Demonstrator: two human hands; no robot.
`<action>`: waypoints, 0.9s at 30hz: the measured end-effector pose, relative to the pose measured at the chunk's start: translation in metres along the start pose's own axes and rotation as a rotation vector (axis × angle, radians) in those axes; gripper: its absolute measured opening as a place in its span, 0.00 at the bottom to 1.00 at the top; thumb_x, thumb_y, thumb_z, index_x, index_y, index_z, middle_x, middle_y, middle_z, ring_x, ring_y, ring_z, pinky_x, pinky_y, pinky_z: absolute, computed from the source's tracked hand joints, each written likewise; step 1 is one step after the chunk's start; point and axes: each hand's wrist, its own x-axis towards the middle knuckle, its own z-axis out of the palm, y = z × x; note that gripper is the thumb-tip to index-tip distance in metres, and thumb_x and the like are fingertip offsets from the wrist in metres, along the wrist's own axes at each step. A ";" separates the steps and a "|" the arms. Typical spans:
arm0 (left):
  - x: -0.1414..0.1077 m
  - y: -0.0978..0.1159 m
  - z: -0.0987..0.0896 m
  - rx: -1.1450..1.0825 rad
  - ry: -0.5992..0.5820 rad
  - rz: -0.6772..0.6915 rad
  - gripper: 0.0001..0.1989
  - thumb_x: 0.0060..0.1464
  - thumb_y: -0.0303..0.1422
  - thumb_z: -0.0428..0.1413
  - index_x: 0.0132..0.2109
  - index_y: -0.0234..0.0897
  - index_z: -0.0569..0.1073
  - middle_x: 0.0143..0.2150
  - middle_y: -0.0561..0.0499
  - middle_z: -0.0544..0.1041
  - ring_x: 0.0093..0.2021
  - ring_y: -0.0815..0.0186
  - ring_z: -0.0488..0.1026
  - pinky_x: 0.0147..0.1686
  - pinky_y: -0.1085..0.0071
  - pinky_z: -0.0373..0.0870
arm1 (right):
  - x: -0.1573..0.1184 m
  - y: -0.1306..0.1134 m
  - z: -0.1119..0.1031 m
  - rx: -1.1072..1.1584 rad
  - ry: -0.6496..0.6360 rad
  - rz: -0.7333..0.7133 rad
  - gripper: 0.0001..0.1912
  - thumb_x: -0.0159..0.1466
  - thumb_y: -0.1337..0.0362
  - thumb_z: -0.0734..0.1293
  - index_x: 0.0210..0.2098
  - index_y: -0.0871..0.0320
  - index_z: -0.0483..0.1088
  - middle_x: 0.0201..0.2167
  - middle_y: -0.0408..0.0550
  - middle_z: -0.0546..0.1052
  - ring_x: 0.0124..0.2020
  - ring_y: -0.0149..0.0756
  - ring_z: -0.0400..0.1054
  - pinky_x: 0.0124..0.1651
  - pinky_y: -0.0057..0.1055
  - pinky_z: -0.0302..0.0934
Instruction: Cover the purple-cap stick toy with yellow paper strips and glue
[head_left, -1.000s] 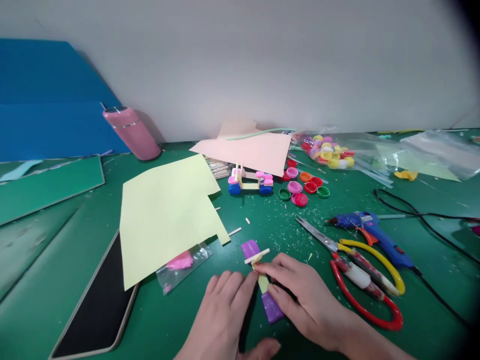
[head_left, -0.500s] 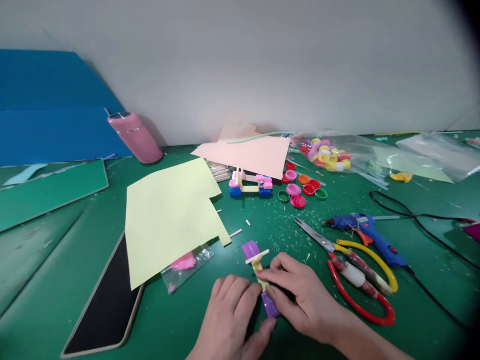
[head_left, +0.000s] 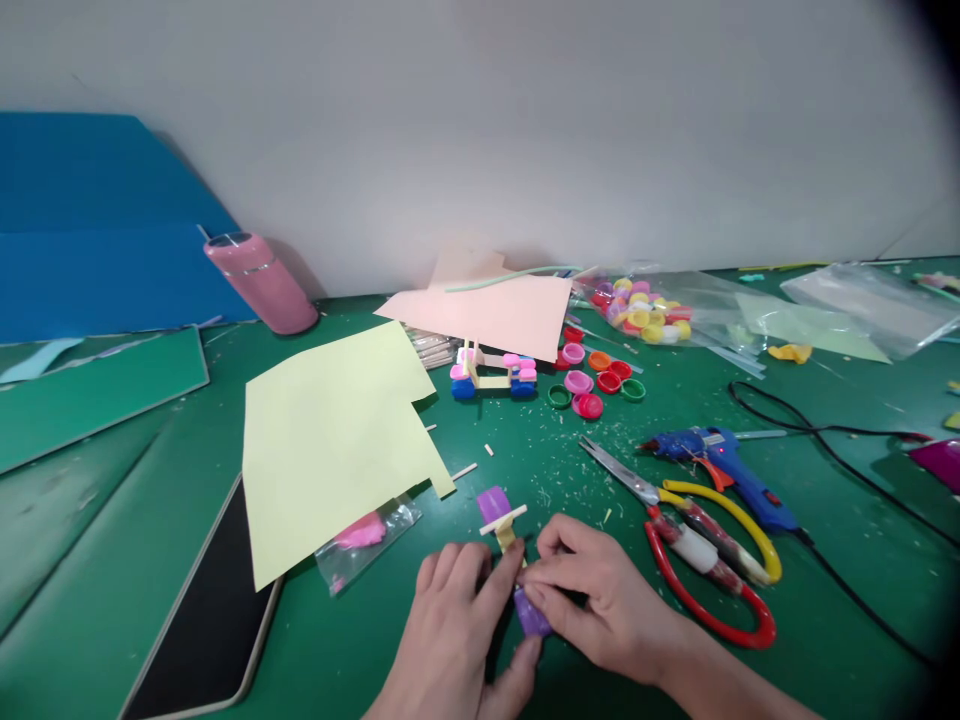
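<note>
Head view, my only feed, and here's how it stands: the craft model (head_left: 505,536) lies on the green table (head_left: 337,655), right between my two hands. My left hand (head_left: 450,625) is loosely curved, index fingertip on the pale strip, thumb well apart from it beside the near purple block (head_left: 533,614); whether it truly grips, I cannot tell. My right hand (head_left: 607,590) is closed to a pinch, thumb and forefinger together on the strip by that same block (anything tiny between the tips is hidden from me).

So, the score! Done: purple blocks at both ends, the far purple block (head_left: 493,502) in plain sight, and a white crossbar (head_left: 504,520) lying across the strip just beside it. I'd call that part-built. Over at the back, the blue-ended model (head_left: 493,382) carries pink pieces and uprights; mine shows no pink at all, so by that measure I judge a good deal is left. The loose bottle caps (head_left: 579,382) sit near that model, while the scissors (head_left: 686,540) and glue gun (head_left: 739,480) (its little light is on) lie to the right, untouched.
</note>
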 end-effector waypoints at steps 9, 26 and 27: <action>0.002 0.002 -0.007 -0.001 -0.062 -0.025 0.22 0.49 0.37 0.52 0.52 0.39 0.65 0.36 0.45 0.66 0.35 0.57 0.63 0.30 0.60 0.63 | -0.001 0.005 0.002 0.199 0.145 0.053 0.11 0.61 0.67 0.59 0.41 0.60 0.70 0.32 0.46 0.66 0.32 0.31 0.63 0.34 0.26 0.59; -0.005 0.005 -0.009 -0.042 -0.012 0.037 0.13 0.50 0.31 0.52 0.45 0.36 0.66 0.34 0.46 0.67 0.35 0.59 0.64 0.33 0.61 0.63 | -0.001 0.005 0.004 -0.020 0.049 -0.002 0.13 0.65 0.62 0.56 0.42 0.57 0.70 0.32 0.47 0.63 0.32 0.33 0.60 0.35 0.29 0.57; -0.006 0.005 -0.008 -0.042 0.009 0.025 0.15 0.50 0.31 0.53 0.46 0.36 0.65 0.36 0.45 0.67 0.36 0.59 0.64 0.35 0.60 0.64 | -0.001 0.006 0.004 -0.023 0.045 -0.004 0.13 0.65 0.62 0.56 0.41 0.58 0.70 0.32 0.47 0.63 0.32 0.33 0.60 0.35 0.30 0.57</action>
